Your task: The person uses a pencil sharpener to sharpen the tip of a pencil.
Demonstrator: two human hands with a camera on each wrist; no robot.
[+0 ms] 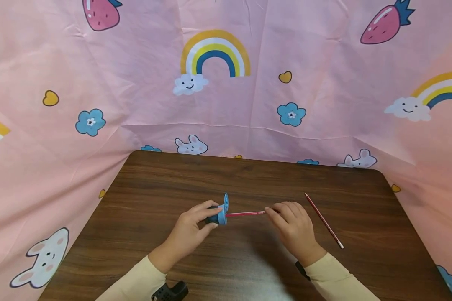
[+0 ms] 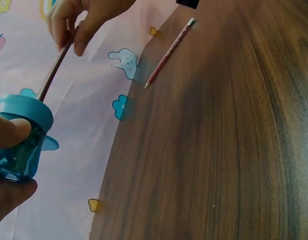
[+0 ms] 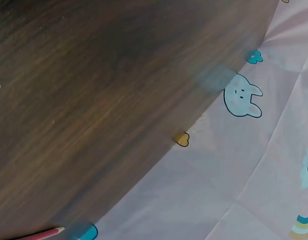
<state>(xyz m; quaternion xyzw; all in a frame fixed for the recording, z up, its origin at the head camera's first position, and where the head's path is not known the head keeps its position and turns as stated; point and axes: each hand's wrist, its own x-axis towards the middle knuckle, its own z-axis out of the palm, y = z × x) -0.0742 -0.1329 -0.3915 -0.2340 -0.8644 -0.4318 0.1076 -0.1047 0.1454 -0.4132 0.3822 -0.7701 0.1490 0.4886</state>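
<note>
My left hand point(image 1: 189, 225) grips a small blue pencil sharpener point(image 1: 222, 215) with a see-through container, fingers and thumb on opposite sides. Its round lid point(image 1: 226, 202) is flipped up. A red pencil point(image 1: 245, 214) runs level from the sharpener's right face across to my right hand point(image 1: 294, 229), which pinches the far part between thumb and fingers. The pencil's end at the sharpener is hidden inside it. In the left wrist view, dark contents show through the clear blue body point(image 2: 26, 152). The right wrist view shows neither hand.
A second red pencil point(image 1: 324, 220) with a white end lies on the dark wooden table point(image 1: 165, 179), right of my right hand. Behind the table hangs a pink printed cloth point(image 1: 143, 62). Dark wrist straps point(image 1: 169, 291) show by the sleeves.
</note>
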